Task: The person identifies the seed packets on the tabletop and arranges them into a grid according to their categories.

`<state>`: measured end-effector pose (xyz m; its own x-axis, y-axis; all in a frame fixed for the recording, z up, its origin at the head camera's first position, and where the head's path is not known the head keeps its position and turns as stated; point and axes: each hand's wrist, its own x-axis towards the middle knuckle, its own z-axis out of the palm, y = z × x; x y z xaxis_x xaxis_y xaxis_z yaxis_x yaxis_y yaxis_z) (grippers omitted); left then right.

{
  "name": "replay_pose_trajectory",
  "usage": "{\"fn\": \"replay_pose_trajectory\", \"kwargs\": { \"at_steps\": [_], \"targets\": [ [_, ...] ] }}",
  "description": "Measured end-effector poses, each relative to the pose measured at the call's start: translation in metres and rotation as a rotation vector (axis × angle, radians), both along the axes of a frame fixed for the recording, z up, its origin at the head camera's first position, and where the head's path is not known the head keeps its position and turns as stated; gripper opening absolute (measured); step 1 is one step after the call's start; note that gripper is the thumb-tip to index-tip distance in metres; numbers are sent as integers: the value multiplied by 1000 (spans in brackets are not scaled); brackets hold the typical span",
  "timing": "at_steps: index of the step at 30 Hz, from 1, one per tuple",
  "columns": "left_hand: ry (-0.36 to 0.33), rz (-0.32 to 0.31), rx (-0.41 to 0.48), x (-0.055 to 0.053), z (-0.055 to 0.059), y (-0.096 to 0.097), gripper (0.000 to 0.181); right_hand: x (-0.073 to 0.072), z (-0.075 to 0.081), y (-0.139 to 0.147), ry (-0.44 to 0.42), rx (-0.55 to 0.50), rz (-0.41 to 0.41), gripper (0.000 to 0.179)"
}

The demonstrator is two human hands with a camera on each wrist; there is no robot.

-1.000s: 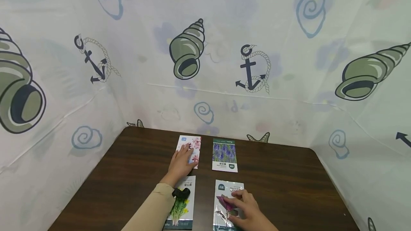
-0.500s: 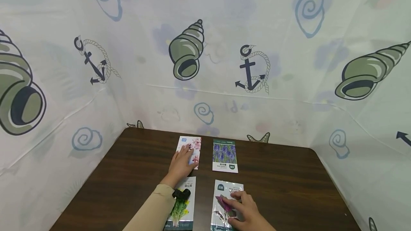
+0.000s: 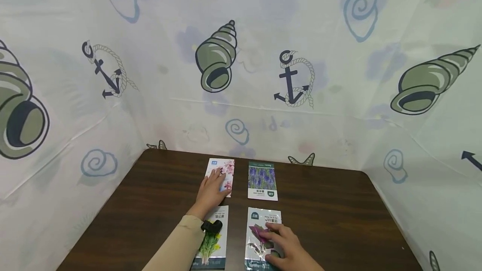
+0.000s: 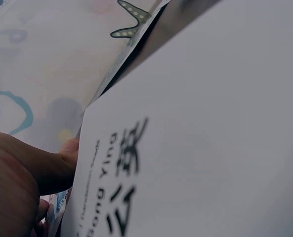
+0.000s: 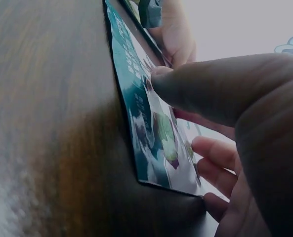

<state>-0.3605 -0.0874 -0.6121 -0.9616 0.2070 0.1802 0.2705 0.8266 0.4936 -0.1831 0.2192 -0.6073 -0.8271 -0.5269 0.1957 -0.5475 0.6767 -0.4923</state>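
Note:
My left hand lies with fingers extended on a seed packet with pink blossoms at the table's back left. Under that wrist is a dandelion seed packet, partly covered by the sleeve; its white lettered face fills much of the left wrist view. At the front right, my right hand touches a shiny packet showing a purple leaf. In the right wrist view the thumb is on the face of this packet, and other fingers are at its far edge.
A packet with purple flower spikes lies at the back right, completing two rows of packets. The dark wooden table stands against white curtains printed with shells and anchors, which close off the back and both sides.
The purple-leaf packet has slid slightly left and away from me under my right hand, and its fingers have loosened a little. My left hand stays in place on the pink-blossom packet.

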Motion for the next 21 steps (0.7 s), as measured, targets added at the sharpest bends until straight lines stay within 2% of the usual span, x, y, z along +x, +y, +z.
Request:
{"fn": "replay_pose_trajectory", "kwargs": {
  "at_steps": [5, 9, 11, 17, 21],
  "targets": [
    [-1, -13, 24, 1, 0, 1, 69, 1, 1, -1, 25, 26, 22, 54],
    [-23, -7, 48, 2, -1, 3, 68, 1, 1, 0, -1, 28, 19, 46],
    [-43, 4, 87, 3, 0, 5, 66, 2, 0, 2, -21, 23, 10, 43],
    [-107, 40, 184, 4, 9, 6, 62, 1, 1, 4, -78, 20, -19, 46],
    [-119, 2, 155, 1, 15, 5, 57, 1, 3, 3, -76, 22, -18, 49]
  ]
}}
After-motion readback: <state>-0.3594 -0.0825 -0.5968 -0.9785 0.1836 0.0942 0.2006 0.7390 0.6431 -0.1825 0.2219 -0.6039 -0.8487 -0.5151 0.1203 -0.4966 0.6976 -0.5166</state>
